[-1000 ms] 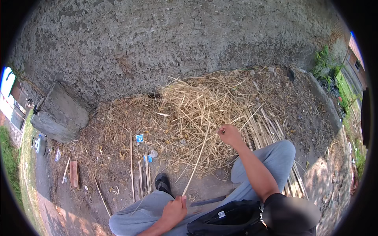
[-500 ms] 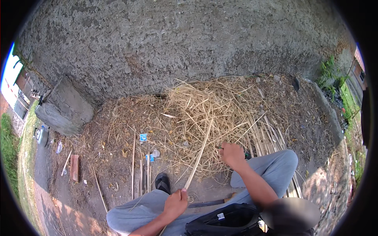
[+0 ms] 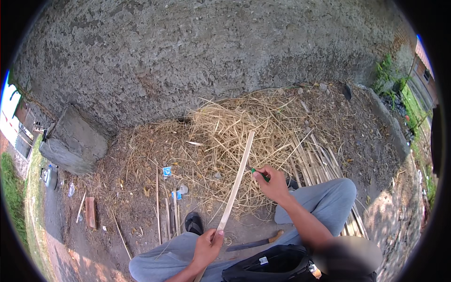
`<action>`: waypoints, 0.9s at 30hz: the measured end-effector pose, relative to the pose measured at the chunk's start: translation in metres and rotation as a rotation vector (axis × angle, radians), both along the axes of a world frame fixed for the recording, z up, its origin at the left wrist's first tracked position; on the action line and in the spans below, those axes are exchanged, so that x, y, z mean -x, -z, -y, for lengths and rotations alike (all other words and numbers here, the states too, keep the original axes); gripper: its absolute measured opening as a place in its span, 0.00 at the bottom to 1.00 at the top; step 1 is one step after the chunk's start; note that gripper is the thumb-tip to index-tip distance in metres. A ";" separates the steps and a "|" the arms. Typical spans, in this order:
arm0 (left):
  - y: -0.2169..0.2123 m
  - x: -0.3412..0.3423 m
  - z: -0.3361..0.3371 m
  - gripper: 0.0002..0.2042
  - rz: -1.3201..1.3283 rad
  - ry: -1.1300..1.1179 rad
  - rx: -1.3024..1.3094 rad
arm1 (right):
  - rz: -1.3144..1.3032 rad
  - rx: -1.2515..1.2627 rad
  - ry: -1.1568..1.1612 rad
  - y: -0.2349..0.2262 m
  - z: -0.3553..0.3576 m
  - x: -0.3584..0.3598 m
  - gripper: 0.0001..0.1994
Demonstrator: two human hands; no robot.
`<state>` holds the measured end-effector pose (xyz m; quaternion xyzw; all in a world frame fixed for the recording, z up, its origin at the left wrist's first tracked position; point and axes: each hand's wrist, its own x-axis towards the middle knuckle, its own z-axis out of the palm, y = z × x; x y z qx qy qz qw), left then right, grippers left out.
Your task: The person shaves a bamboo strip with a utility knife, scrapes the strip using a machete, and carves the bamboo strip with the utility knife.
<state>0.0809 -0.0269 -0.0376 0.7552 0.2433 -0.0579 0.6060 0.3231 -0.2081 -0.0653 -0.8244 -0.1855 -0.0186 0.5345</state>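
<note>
The strip [image 3: 236, 183] slants up from my lap, its far end in front of the straw-coloured heap [image 3: 235, 117]. I judge a good deal is done: the heap, the broadest part of it, looks like shavings, and beside it to my right pale slats [image 3: 314, 157] lie in rough rows, though I cannot tell whether they are finished. The strip looks flat and fairly even, so little may be left to take off it. The fingers of my left hand [image 3: 208, 246] are clamped on its near part. Those of my right hand [image 3: 273, 183] are closed around a small green tool [image 3: 261, 175] just beside the strip; whether they touch, I cannot make out.

Around me, the rough wall [image 3: 211, 56] rises beyond the heap, with a grey block [image 3: 77, 141] at its foot on the left. My bent knees [image 3: 336, 199] and the black bag [image 3: 263, 269] on my lap crowd the near end. Just past the bag lies a long blade [image 3: 249, 245] with a wooden handle, then, off to my left, a reddish brick [image 3: 90, 211] and two blue packets [image 3: 167, 171], all clear of the strip.
</note>
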 end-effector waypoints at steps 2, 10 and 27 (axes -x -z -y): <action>0.002 0.001 0.000 0.16 -0.003 -0.009 0.018 | -0.042 0.002 -0.005 -0.007 0.000 0.002 0.13; -0.005 -0.001 0.001 0.13 -0.025 0.017 0.057 | -0.044 -0.004 0.115 -0.011 0.014 -0.019 0.11; -0.004 0.003 0.003 0.11 -0.048 0.065 0.270 | -0.156 -0.179 -0.011 0.005 0.006 -0.018 0.10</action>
